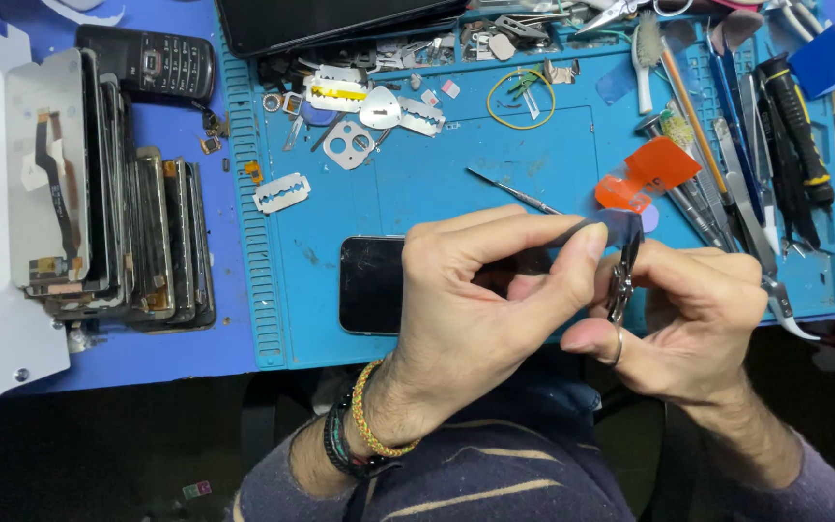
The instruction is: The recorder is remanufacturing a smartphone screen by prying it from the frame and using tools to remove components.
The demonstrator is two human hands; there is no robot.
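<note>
My left hand (480, 290) pinches a thin translucent film strip (611, 227) between thumb and forefinger, just above a dark phone (371, 285) lying face up on the blue work mat (437, 184). My right hand (693, 324) grips small metal scissors (622, 280), whose blades meet the film's edge. An orange pull tab (647, 172) lies on the mat just behind the film. Most of the phone is hidden under my left hand.
A stack of phone screens (113, 232) stands at the left. A keypad phone (152, 60), razor blades (282, 191), a yellow rubber band (520, 97) and small parts lie at the back. Tweezers, screwdrivers and brushes (775, 145) crowd the right side.
</note>
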